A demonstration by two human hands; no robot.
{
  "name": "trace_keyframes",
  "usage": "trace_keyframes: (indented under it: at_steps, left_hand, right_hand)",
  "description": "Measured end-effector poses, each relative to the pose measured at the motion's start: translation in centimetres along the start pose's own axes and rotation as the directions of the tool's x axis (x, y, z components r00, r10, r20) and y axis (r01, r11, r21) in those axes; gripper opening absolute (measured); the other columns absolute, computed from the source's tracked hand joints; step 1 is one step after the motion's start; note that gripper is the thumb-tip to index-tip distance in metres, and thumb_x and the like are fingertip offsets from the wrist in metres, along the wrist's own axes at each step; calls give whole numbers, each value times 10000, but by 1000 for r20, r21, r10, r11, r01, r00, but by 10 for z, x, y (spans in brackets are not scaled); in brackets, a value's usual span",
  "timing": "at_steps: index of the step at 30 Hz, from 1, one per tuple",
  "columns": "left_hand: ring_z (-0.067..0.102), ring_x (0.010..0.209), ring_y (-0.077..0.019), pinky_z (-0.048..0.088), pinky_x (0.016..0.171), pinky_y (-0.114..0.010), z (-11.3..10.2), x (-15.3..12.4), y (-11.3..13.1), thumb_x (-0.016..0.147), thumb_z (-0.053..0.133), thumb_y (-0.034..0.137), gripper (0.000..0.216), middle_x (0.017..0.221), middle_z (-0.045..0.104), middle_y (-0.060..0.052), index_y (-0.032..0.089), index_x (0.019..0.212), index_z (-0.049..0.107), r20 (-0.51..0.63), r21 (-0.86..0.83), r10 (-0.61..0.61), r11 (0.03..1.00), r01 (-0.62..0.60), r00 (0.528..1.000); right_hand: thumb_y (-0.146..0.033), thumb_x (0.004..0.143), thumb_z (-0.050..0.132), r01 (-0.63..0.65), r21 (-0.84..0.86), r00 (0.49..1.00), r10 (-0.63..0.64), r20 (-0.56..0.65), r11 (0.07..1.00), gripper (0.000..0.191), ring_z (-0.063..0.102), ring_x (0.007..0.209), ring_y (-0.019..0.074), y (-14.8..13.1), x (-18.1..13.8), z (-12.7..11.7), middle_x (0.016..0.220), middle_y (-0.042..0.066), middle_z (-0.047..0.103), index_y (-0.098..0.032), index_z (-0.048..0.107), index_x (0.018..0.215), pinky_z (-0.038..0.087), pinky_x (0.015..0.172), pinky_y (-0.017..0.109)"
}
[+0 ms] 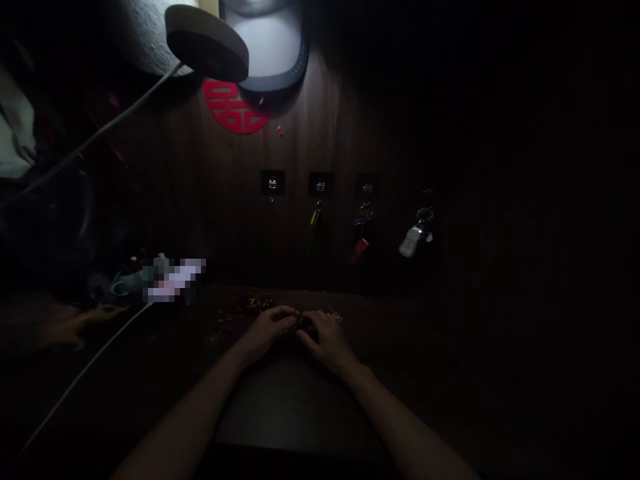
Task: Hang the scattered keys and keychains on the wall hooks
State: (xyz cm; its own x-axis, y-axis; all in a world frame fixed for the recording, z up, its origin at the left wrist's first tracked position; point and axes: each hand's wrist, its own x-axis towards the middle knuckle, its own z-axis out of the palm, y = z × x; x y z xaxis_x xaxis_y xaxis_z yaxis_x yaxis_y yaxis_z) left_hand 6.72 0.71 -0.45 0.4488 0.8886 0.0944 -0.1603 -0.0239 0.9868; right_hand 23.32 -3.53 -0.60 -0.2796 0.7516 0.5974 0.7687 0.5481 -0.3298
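My left hand point(270, 331) and my right hand point(325, 340) meet over the dark wooden tabletop point(295, 407). Between their fingers is a small dark object point(303, 323), too dim and too covered to identify. Just beyond my left hand lies a loose tangle of thin beaded strands with gold-coloured bits point(245, 310). A small shiny metal piece point(336, 317) sits just past my right fingers. The low light hides most detail on the table.
Keys hang from several black wall hooks point(321, 183) on a dark wood panel behind the table. A desk lamp head point(206, 43) and its cable hang above left. A pixelated clutter point(173, 280) stands at left, with a dim hand-like shape point(75, 327) nearby.
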Motion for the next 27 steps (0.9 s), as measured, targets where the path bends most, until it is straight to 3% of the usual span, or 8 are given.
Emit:
trace_keyframes:
  at_steps: [8, 15, 21, 27]
  left_hand:
    - [514, 700, -97, 388, 675, -212, 4, -4, 3, 635, 711, 318, 240, 750, 582, 30, 175, 802, 615, 13, 81, 49, 995, -49, 999]
    - [469, 654, -93, 363, 616, -203, 5, -2, 5, 680, 650, 400, 259, 708, 537, 29, 166, 778, 599, -22, 166, 64, 984, -59, 998]
    - [483, 679, -95, 371, 621, -203, 7, -2, 7, 679, 651, 409, 340, 783, 567, 15, 187, 930, 594, -61, 148, 59, 988, -49, 996]
    - [494, 662, -107, 373, 605, -206, 8, -4, 8, 669, 651, 411, 274, 711, 565, 18, 170, 795, 618, -52, 185, 48, 982, -38, 998]
  right_hand:
    - [-259, 857, 462, 34, 40, 999, -36, 31, 999, 202, 575, 871, 194, 1, 0, 1, 946, 67, 637, -190, 550, 1025, 410, 784, 339]
    - [-266, 908, 356, -34, 63, 996, 29, 86, 997, 210, 544, 814, 178, 2, 1, 3, 885, 56, 619, -192, 550, 938, 396, 761, 321]
    - [-306, 921, 301, -135, 288, 987, 104, 123, 948, 247, 542, 825, 156, 3, 0, 4, 862, 21, 601, -209, 520, 862, 372, 784, 296]
    - [-369, 902, 316, -239, 488, 970, 180, 166, 839, 296, 498, 686, 130, 2, 3, 0, 687, -17, 523, -201, 476, 718, 372, 658, 251]
